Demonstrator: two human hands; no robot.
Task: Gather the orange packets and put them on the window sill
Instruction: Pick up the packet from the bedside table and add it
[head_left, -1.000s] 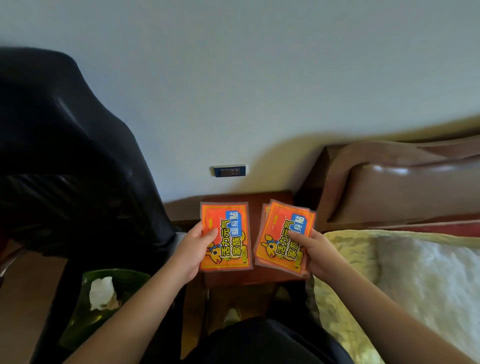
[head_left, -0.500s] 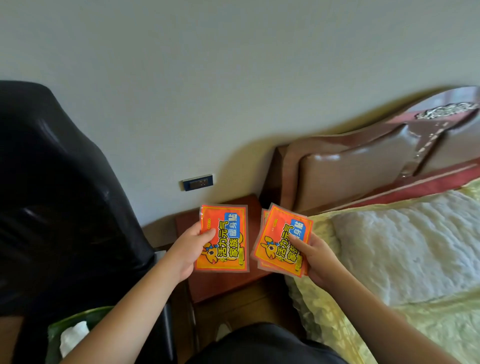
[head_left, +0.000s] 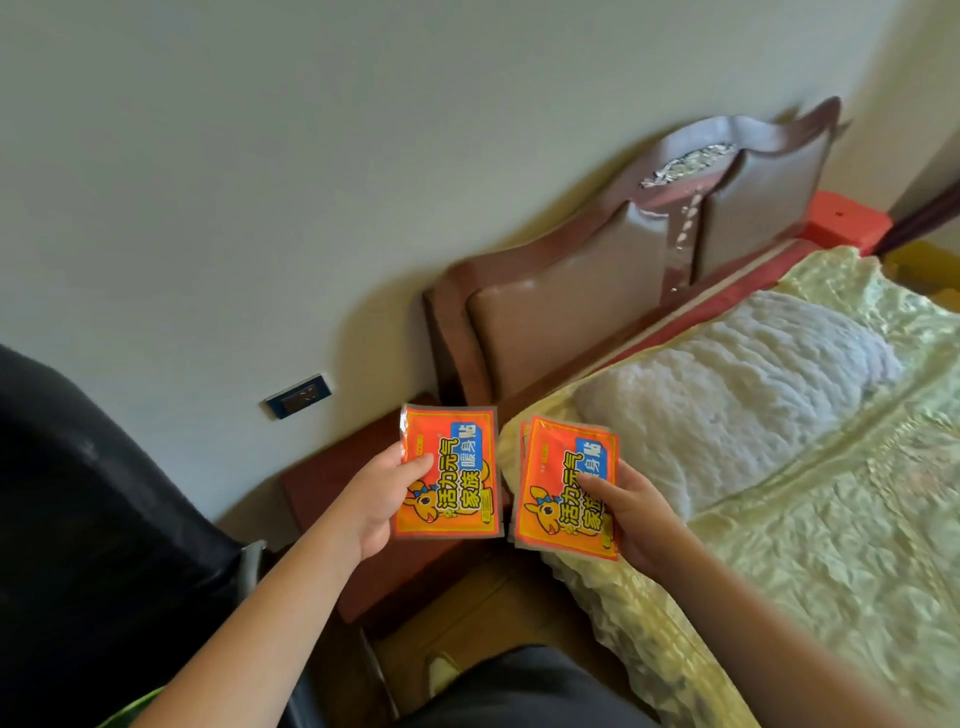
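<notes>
The left hand (head_left: 382, 499) pinches one flat orange printed foil packet (head_left: 449, 470) at its left edge, thumb on its face. The right hand (head_left: 631, 512) clamps a small fanned stack of matching orange packets (head_left: 563, 486), above the dark red wooden bedside table (head_left: 332, 483). They look light, thin, floppy and slick, so grip edges firmly. No window sill shows.

- Two hands: left hand (head_left: 382, 496), right hand (head_left: 636, 512).
- One orange packet (head_left: 449, 473) in the left.
- A stack of orange packets (head_left: 563, 488) in the right; exact number unclear.
- One pillow (head_left: 727, 384).
</notes>
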